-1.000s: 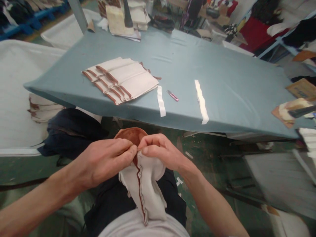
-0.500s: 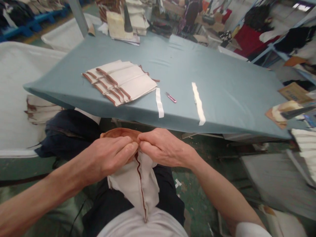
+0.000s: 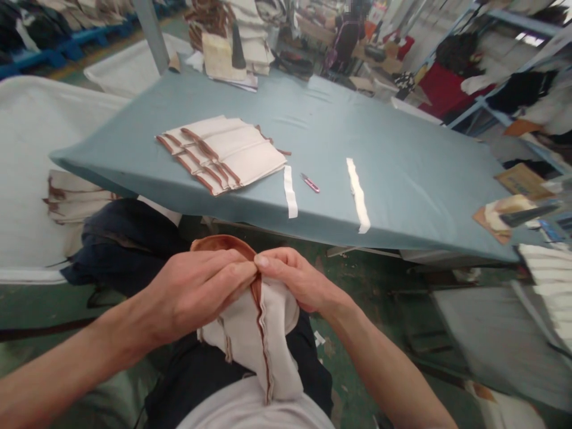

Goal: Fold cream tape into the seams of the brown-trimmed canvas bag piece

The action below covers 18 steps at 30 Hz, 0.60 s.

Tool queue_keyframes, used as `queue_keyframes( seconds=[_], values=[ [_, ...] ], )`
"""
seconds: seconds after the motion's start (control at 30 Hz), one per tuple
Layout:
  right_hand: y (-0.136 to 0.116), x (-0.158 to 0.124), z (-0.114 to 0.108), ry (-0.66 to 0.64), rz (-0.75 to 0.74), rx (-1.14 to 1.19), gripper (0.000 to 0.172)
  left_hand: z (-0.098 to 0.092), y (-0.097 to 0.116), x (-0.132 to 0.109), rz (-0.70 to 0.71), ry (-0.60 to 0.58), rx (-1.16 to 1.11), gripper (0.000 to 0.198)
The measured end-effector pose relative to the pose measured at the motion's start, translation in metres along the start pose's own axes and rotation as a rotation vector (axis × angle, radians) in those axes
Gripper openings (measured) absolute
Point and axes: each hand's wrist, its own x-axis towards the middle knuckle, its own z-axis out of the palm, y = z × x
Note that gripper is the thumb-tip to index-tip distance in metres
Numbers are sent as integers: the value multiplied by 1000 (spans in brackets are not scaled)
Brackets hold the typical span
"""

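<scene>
A cream fabric piece point(image 3: 277, 333) with brown edging hangs over the person's lap. My left hand point(image 3: 201, 286) is closed on its brown upper edge, fingers bent over the cloth. Against its fingertips, my right hand point(image 3: 299, 274) pinches the same edge, thumb on top. A brown band curves up behind the left hand, and a dark wavy seam runs down from the fingertips. On the table beyond lies a stack of cream pieces with brown edges point(image 3: 227, 152). Right of it are a white strip point(image 3: 290, 192), small pink-handled snips point(image 3: 310, 183) and a longer cream strip point(image 3: 358, 196).
The blue-green table point(image 3: 402, 167) spans the view in front. White bins point(image 3: 40, 125) stand at left, beside a dark blue cloth bundle point(image 3: 120, 244). Cloth piles sit at the table's back left. A cardboard piece with a roll point(image 3: 503, 217) is at the right corner.
The right hand's thumb has shifted onto the top of the edge, and the cloth below has spread and turned slightly. The view has moved a little, so the table items appear lower.
</scene>
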Motion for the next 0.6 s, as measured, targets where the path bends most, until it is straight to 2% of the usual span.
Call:
queue_keyframes(
  seconds=[0.07,0.2,0.33,0.5,0.6],
  values=[
    [-6,-5,0,-6,-42,5,63,-1,4,1,-14,10,-4,11],
    [-15,-13,2,-26,-101,-57,61,-5,11,2,-191,-92,-99,13],
    [-16,-15,3,-34,-159,-104,59,-5,9,3,-196,-145,-176,16],
    [-12,-13,1,-7,-216,-140,56,-3,5,6,-231,-137,-243,19],
    [-12,-17,-1,-14,-247,-245,52,-4,9,8,-243,-176,-284,23]
  ],
)
